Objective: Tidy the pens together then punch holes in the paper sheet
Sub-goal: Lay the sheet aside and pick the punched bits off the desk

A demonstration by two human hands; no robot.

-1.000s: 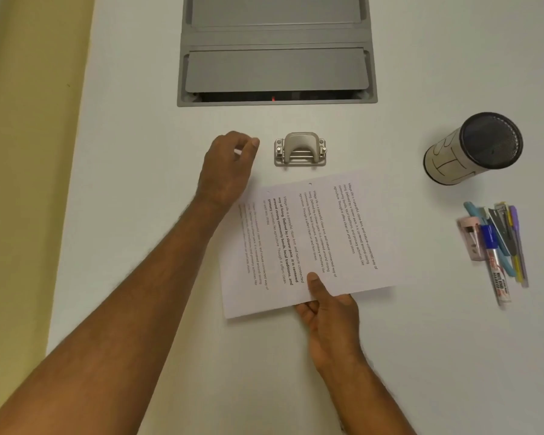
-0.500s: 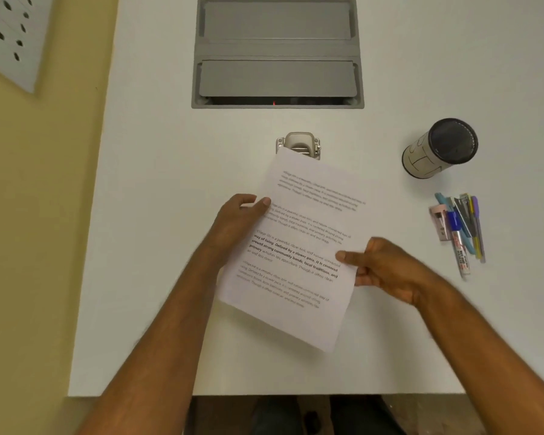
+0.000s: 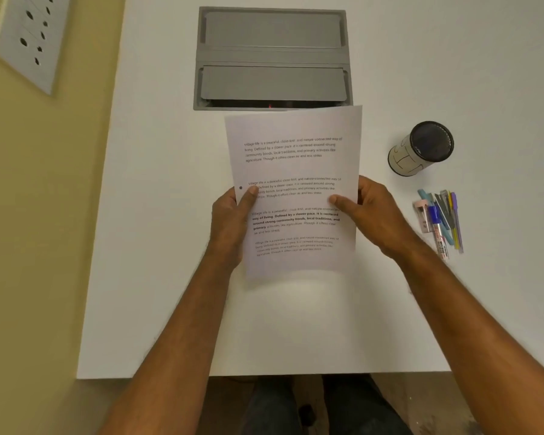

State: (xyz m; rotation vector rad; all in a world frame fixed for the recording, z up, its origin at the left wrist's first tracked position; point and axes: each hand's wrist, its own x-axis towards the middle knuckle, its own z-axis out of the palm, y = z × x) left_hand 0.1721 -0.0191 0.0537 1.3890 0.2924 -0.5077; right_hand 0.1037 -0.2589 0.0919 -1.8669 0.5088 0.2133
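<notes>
A white paper sheet (image 3: 296,171) with printed text is lifted off the white table, upright and facing me. A small dark punched hole shows near its left edge. My left hand (image 3: 230,224) grips the sheet's left edge, thumb on the front. My right hand (image 3: 371,215) grips the right edge the same way. The hole punch is hidden behind the sheet. Several pens (image 3: 443,221) lie bunched side by side at the right of the table.
A cylindrical pen holder (image 3: 420,149) lies on its side at the right, above the pens. A grey cable hatch (image 3: 272,58) is set into the white table (image 3: 157,246) behind the sheet. A wall socket plate (image 3: 29,36) is at top left.
The sheet went from lying flat beside the punch to being lifted and turned upright. My left hand left the punch and took the sheet's left edge; my right hand shifted to the right edge.
</notes>
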